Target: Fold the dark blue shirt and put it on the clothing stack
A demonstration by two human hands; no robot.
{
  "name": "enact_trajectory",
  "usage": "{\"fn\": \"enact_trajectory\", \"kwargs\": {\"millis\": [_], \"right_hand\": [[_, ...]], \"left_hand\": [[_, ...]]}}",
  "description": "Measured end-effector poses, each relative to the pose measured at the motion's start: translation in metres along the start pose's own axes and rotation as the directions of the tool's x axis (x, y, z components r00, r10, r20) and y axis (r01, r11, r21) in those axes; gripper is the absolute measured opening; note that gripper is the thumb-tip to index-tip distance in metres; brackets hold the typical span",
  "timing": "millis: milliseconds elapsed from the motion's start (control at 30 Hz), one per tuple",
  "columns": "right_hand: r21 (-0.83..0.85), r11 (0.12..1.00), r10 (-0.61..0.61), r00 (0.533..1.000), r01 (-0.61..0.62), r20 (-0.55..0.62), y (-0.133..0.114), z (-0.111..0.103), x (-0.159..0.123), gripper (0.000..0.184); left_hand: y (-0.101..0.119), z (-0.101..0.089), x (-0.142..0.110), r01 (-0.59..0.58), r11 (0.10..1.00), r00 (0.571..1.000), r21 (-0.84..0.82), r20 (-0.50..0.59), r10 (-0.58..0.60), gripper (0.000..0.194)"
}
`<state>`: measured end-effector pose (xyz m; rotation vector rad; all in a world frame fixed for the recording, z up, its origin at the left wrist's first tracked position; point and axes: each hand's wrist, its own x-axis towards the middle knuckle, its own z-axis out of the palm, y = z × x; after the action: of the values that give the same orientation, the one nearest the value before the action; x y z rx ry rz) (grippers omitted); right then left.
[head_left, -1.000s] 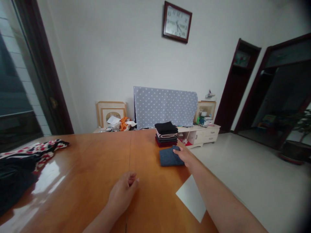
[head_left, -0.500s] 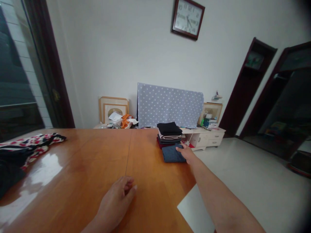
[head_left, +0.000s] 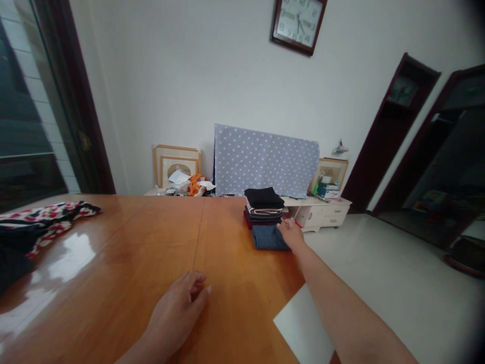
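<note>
My left hand rests on the wooden table, its fingers loosely bent and the thumb apart from them; it holds nothing. At the far right of the table, my right hand is stretched out over the right end of a folded piece of blue denim. Its fingers look slightly spread, and whether they touch the cloth is hard to see. Just behind the denim stands a neat stack of folded clothes, black on top, with striped, grey and dark red layers below.
Loose patterned and dark clothes lie at the table's left edge. A white sheet sits under my right forearm. Beyond the table are a low white cabinet, a dotted grey cloth and picture frames.
My right hand has let go of the denim's upper right part, its fingers now lifted and pointing up. The denim lies in place. The left hand barely moved, and the view tilted slightly.
</note>
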<state>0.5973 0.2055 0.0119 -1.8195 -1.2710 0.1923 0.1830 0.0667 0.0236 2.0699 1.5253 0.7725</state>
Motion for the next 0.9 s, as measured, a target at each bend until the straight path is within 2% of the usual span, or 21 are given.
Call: {"fn": "enact_trajectory", "kwargs": {"millis": [167, 300, 400, 467, 533, 600, 700, 900], "right_hand": [[-0.136, 0.979, -0.151, 0.988, 0.153, 0.025, -0.003, -0.015, -0.009, 0.032], [-0.333, 0.884, -0.280, 0.942, 0.329, 0.187, -0.012, -0.011, -0.024, 0.038], [-0.431, 0.833, -0.235, 0.927, 0.348, 0.294, -0.020, -0.005, -0.032, 0.046], [-0.465, 0.832, -0.175, 0.938, 0.304, 0.300, -0.025, -0.004, -0.035, 0.049], [-0.483, 0.832, -0.160, 0.951, 0.274, 0.264, -0.029, -0.003, -0.036, 0.050], [-0.478, 0.822, -0.208, 0.945, 0.308, 0.251, -0.033, -0.004, -0.037, 0.051], [-0.437, 0.808, -0.280, 0.910, 0.396, 0.306, -0.039, -0.004, -0.039, 0.053], [-0.356, 0.807, -0.295, 0.844, 0.471, 0.448, -0.043, 0.006, -0.049, 0.058]], "left_hand": [[0.001, -0.001, 0.000, -0.014, 1.000, 1.000, 0.009, 0.000, 0.014, 0.031], [0.001, 0.000, 0.000, -0.027, 0.999, 1.000, 0.018, -0.003, 0.027, 0.030], [0.000, 0.001, 0.000, -0.031, 0.999, 0.999, 0.024, -0.004, 0.031, 0.030], [0.000, 0.001, 0.000, -0.037, 0.999, 0.999, 0.023, 0.001, 0.037, 0.029], [0.000, 0.001, 0.000, -0.042, 0.999, 0.999, 0.022, 0.002, 0.042, 0.028], [0.001, 0.000, 0.000, -0.042, 0.999, 0.999, 0.019, 0.002, 0.042, 0.027], [0.003, -0.002, -0.001, -0.042, 0.999, 0.999, 0.009, 0.005, 0.042, 0.028], [0.004, -0.002, -0.002, -0.042, 0.999, 0.999, 0.026, 0.004, 0.042, 0.028]]}}
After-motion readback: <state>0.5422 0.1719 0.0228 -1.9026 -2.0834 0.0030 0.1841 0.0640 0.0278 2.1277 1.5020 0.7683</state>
